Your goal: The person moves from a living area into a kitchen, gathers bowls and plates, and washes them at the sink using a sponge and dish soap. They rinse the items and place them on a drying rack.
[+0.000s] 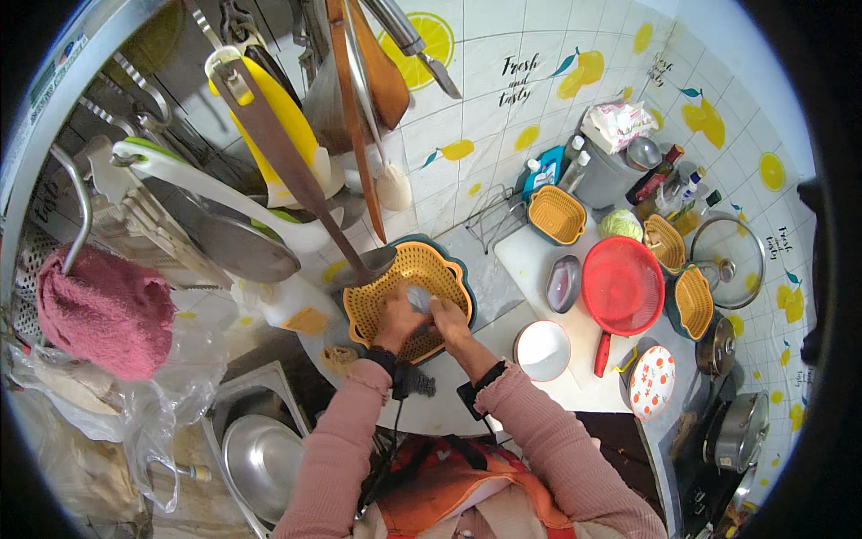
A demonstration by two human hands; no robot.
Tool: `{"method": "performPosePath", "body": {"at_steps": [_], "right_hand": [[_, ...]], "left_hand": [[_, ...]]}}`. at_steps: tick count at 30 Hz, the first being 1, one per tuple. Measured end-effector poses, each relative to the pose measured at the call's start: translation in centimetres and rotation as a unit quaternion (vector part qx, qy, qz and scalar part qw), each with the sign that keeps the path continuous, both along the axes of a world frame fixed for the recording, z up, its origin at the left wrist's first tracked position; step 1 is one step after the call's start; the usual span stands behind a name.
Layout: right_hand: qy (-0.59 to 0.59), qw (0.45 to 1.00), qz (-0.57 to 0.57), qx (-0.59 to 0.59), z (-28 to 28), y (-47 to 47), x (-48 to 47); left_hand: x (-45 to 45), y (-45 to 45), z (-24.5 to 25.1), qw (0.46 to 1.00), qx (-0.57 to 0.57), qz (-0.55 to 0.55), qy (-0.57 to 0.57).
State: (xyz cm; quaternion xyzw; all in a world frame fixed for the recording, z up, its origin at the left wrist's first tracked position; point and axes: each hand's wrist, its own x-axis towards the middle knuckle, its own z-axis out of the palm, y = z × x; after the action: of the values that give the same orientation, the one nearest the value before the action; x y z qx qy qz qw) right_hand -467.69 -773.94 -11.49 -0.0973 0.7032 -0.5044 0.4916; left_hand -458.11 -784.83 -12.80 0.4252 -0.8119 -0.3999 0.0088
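A yellow perforated plastic basket (pixel 367 296) sits inside a dark green plastic basin (pixel 469 286) on the counter in front of me. My left hand (pixel 399 315) reaches down into the basket with its fingers bent. Close beside it, my right hand (pixel 449 322) also reaches in, fingers curled towards the left one. A pale, shiny item (pixel 419 298) shows between the fingertips, too covered to identify. Whether either hand grips it is unclear. Over the basket's left rim hangs the bowl of a metal ladle (pixel 367 266).
Hanging utensils crowd the upper left, among them a wooden spatula (pixel 380 74). To the right are a red strainer (pixel 623 286), a white bowl (pixel 543 350), a cabbage (pixel 620 226) and a patterned plate (pixel 652 383). A steel basin (pixel 259 465) lies in the sink at lower left.
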Motion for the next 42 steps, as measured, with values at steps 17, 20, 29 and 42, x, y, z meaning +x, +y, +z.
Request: {"method": "performPosePath", "body": {"at_steps": [17, 20, 29, 42], "right_hand": [[0.349, 0.924, 0.037, -0.152, 9.7, 13.4, -6.0], [0.364, 0.923, 0.109, -0.062, 9.8, 17.8, -8.4], [0.522, 0.843, 0.056, 0.115, 6.3, 25.7, -11.8], [0.543, 0.822, 0.065, 0.16, 2.7, 25.6, -12.8]], "left_hand": [[1.4, 10.4, 9.0, 0.643, 0.682, 0.023, 0.349], [-1.4, 14.7, 9.5, 0.579, 0.745, -0.009, 0.331], [4.6, 9.8, 5.6, 0.965, -0.049, 0.158, 0.205], [9.3, 6.2, 1.4, 0.947, 0.004, 0.292, 0.131]]}}
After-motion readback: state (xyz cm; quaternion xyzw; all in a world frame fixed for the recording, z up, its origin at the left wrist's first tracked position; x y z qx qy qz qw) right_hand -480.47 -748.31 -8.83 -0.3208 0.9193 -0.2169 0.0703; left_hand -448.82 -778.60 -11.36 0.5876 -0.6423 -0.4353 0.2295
